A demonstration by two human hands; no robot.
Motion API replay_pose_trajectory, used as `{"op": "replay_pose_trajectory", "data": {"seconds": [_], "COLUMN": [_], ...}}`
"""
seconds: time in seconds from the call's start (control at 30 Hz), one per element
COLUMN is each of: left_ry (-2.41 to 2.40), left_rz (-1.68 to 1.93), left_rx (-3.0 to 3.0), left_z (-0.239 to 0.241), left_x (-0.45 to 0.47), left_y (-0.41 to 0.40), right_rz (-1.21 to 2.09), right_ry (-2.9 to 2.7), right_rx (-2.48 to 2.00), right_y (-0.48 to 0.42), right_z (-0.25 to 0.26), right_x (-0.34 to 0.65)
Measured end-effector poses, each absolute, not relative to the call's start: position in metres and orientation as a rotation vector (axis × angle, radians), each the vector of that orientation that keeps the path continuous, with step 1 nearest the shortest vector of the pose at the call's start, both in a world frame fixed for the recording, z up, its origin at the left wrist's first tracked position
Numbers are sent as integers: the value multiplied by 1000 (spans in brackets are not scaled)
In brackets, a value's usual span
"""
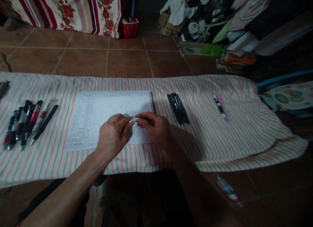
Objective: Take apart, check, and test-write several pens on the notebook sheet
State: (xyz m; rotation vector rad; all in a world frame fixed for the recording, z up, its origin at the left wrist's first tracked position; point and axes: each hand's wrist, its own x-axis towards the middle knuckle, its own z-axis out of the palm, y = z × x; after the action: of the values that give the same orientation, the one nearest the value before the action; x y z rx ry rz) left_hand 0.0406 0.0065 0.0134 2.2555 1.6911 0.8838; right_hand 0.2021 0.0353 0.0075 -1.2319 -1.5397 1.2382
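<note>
Over a spiral notebook (114, 105) with a printed sheet at its left side, my two hands meet fingertip to fingertip. Between them is a slim pale blue-and-white pen (133, 120), mostly covered by fingers. My left hand (113, 131) pinches its left end. The thumb and fingers of my right hand (155, 126) are closed on the right end. Just right of the notebook lies a bundle of dark pens (178, 108). Farther right, a black-and-white pen (219, 106) and a pink pen (224, 108) rest side by side.
Several pens (28, 122) lie at the left on the striped cloth (195, 145) covering the table. A plastic bottle (226, 188) is on the tiled floor below the near edge. Beyond the table stand a red basket (130, 26) and a cardboard box (170, 25).
</note>
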Motion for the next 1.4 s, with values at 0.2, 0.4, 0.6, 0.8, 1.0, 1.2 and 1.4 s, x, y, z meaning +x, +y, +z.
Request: {"op": "replay_pose_trajectory", "data": {"seconds": [0.2, 0.4, 0.6, 0.8, 1.0, 1.2, 1.4], "left_ry": [1686, 1681, 1663, 1653, 1684, 1759, 1755], "left_rz": [874, 877, 967, 995, 1000, 1016, 1038], "left_rx": [2255, 2274, 2329, 2368, 2389, 2369, 2396], "left_z": [12, 11, 11, 11, 12, 12, 13], "left_x": [40, 40, 41, 43, 43, 44, 45], "left_y": [6, 5, 6, 5, 6, 7, 7], "right_rz": [1288, 1272, 1295, 1295, 1282, 1347, 1449], "right_ry": [-1509, -1498, -1453, -1493, -1468, -1385, -1264], "right_rx": [-1212, -1254, -1310, -1358, -1255, -1210, -1236], "right_y": [36, 36, 37, 36, 36, 36, 37], "right_z": [6, 5, 12, 17, 10, 10, 10], "right_x": [203, 202, 200, 202, 201, 198, 195]}}
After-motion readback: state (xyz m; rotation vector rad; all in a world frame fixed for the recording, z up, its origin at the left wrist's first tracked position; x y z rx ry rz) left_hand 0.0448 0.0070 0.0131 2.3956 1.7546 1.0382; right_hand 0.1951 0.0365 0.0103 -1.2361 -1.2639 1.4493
